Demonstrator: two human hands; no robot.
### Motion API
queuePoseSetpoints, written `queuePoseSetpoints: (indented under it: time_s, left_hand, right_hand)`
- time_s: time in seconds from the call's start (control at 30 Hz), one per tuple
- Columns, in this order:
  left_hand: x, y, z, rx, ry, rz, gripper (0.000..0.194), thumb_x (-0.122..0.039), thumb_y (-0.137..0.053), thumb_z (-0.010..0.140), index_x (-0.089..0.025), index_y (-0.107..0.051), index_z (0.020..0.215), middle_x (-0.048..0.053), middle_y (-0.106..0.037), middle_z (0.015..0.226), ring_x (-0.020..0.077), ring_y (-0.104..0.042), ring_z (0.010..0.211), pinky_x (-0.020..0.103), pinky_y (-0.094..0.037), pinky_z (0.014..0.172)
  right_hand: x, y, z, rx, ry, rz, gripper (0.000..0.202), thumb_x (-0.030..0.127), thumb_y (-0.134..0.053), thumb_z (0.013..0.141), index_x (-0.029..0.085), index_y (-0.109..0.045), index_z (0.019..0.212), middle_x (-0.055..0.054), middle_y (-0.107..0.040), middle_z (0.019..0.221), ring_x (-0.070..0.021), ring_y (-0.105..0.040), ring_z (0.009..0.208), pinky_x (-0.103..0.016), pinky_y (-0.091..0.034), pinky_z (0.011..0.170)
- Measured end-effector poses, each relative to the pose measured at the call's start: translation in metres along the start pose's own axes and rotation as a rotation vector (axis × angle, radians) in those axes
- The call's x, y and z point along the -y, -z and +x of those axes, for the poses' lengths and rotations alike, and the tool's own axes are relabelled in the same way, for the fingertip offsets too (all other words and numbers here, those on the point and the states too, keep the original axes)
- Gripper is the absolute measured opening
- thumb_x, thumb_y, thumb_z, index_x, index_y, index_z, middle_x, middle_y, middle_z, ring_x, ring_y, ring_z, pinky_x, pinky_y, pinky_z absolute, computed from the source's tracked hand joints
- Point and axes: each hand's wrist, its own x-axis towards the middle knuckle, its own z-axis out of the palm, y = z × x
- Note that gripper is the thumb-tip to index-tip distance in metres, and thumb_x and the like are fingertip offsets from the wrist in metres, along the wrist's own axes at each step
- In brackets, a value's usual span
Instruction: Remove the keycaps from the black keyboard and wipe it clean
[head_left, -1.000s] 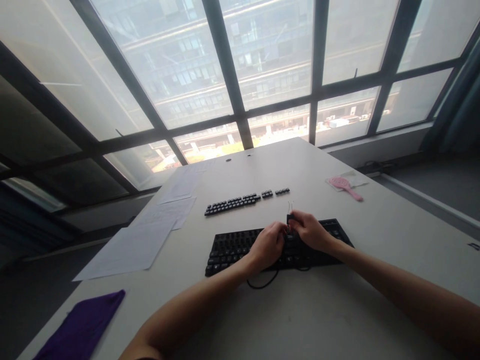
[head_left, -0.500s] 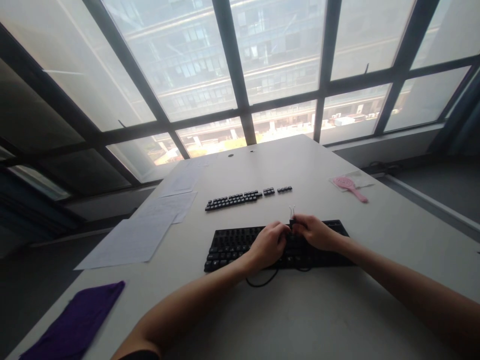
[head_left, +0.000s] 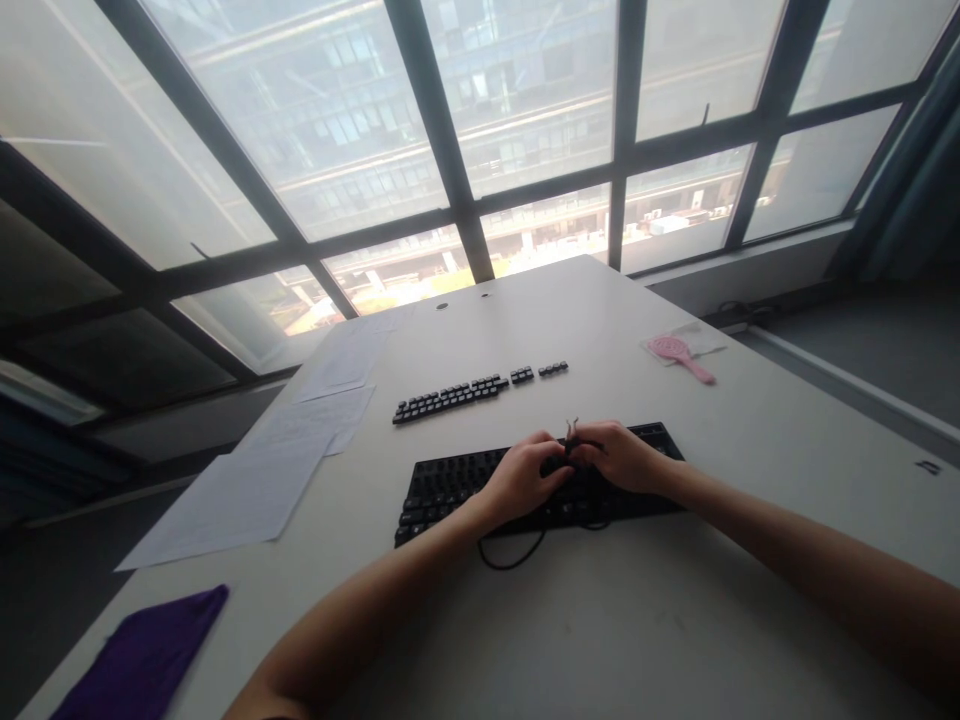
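A black keyboard [head_left: 442, 490] lies across the desk in front of me, with part of its top rows bare of keycaps. My right hand [head_left: 619, 458] is closed over the keyboard's right half, pinching what looks like a black binder clip [head_left: 571, 440] with thin silver wire handles pointing up. My left hand [head_left: 521, 475] meets it from the left, fingers and thumb curled in beside the clip. Whatever lies between the left fingertips is hidden. Beyond the keyboard, removed black keycaps [head_left: 450, 397] are laid out in rows. A black cable [head_left: 514, 567] loops out at the keyboard's front edge.
Paper sheets [head_left: 232, 505] cover the desk's left side, with a purple cloth [head_left: 146, 650] nearer me. A pink hairbrush [head_left: 679, 355] rests on a clear plastic bag at the right. The white desk [head_left: 540, 315] reaches back toward large windows.
The binder clip has tilted and sits lower between my hands. My left fingers have spread slightly around it. The whole view has shifted, so everything appears a little further left.
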Motion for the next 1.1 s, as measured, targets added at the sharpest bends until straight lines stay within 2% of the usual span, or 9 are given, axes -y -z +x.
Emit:
queuePoseSetpoints:
  time_s: [0.33,0.43,0.57,0.77,0.9,1.1]
  left_hand:
    - [0.002,-0.004,-0.002,-0.032,-0.025,-0.045,0.013,-0.03,-0.065,0.088,-0.021,-0.07,0.097,0.005,-0.063,0.096,0.0181,-0.061,0.086,0.029,-0.048,0.081]
    - [0.001,-0.005,-0.002,-0.039,-0.026,-0.045,0.012,-0.03,-0.064,0.088,-0.021,-0.071,0.094,0.005,-0.064,0.095,0.0185,-0.061,0.086,0.03,-0.049,0.082]
    - [0.003,-0.007,-0.001,-0.047,-0.005,-0.06,0.014,-0.031,-0.069,0.085,-0.022,-0.073,0.094,0.005,-0.065,0.094,0.0188,-0.062,0.086,0.03,-0.049,0.081]
    - [0.003,-0.009,0.0,-0.063,0.02,-0.068,0.014,-0.03,-0.075,0.08,-0.023,-0.076,0.093,0.003,-0.068,0.088,0.0175,-0.063,0.079,0.028,-0.048,0.076]
    - [-0.001,-0.006,0.002,-0.069,0.03,-0.091,0.012,-0.028,-0.074,0.081,-0.022,-0.076,0.092,0.003,-0.069,0.086,0.0163,-0.062,0.076,0.028,-0.048,0.073]
    - [-0.002,-0.004,0.002,-0.142,0.022,-0.155,0.014,-0.026,-0.072,0.083,-0.021,-0.074,0.095,0.005,-0.071,0.092,0.017,-0.063,0.079,0.028,-0.049,0.074]
  right_hand:
    - [0.003,0.002,0.0,0.004,0.029,-0.008,0.017,0.015,-0.052,0.088,0.019,-0.068,0.087,-0.004,-0.068,0.084,-0.0196,-0.06,0.077,-0.031,-0.047,0.074]
    - [0.006,-0.002,-0.002,-0.052,0.009,-0.024,0.017,0.015,-0.052,0.087,0.019,-0.068,0.082,-0.004,-0.069,0.08,-0.0191,-0.059,0.074,-0.031,-0.046,0.073]
    - [0.006,-0.009,-0.003,-0.182,-0.075,-0.031,0.016,0.018,-0.054,0.086,0.018,-0.066,0.075,-0.001,-0.066,0.068,-0.0169,-0.056,0.064,-0.028,-0.043,0.063]
    - [0.001,-0.015,-0.005,-0.231,-0.208,0.155,0.014,0.021,-0.054,0.086,0.019,-0.063,0.075,0.0,-0.066,0.064,-0.0177,-0.061,0.061,-0.028,-0.046,0.06]
    - [-0.001,-0.013,-0.006,-0.254,-0.22,0.219,0.014,0.023,-0.055,0.086,0.019,-0.063,0.075,-0.001,-0.066,0.063,-0.0178,-0.062,0.06,-0.029,-0.048,0.06]
    - [-0.005,-0.013,-0.005,-0.307,-0.205,0.294,0.015,0.028,-0.057,0.087,0.019,-0.064,0.077,-0.002,-0.067,0.066,-0.0187,-0.062,0.061,-0.031,-0.049,0.06]
